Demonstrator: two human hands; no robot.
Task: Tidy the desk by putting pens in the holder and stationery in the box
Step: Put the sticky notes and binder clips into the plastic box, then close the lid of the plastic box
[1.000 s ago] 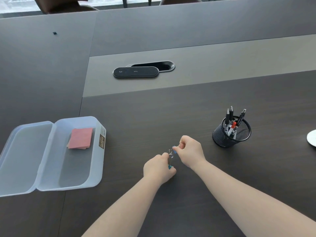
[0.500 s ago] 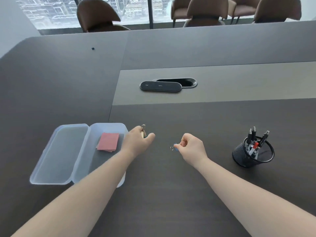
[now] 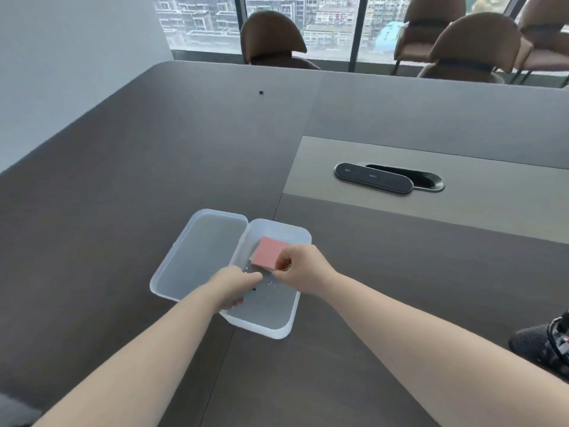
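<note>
A translucent plastic box (image 3: pixel 286 331) stands on the dark desk with its hinged lid (image 3: pixel 200 254) lying open to the left. A pink pad of sticky notes (image 3: pixel 266 249) lies at its far end. My left hand (image 3: pixel 234 285) reaches into the box from the lid side; a small dark piece shows by its fingertips, and the grip is unclear. My right hand (image 3: pixel 303 266) hovers over the box, pinched on a small clip (image 3: pixel 274 274). A thin wire clip (image 3: pixel 271 284) shows just below, over the box floor. The black mesh pen holder (image 3: pixel 542 343) with pens is cut off at the right edge.
A black oval cable-port cover (image 3: pixel 374 177) sits in the lighter centre strip of the desk. A tiny dark speck (image 3: pixel 261 92) lies far back. Brown chairs (image 3: pixel 272 41) stand behind the desk by the window.
Both hands have moved left from the middle of the desk to over the box. The view has swung left, pushing the pen holder to the right edge.
</note>
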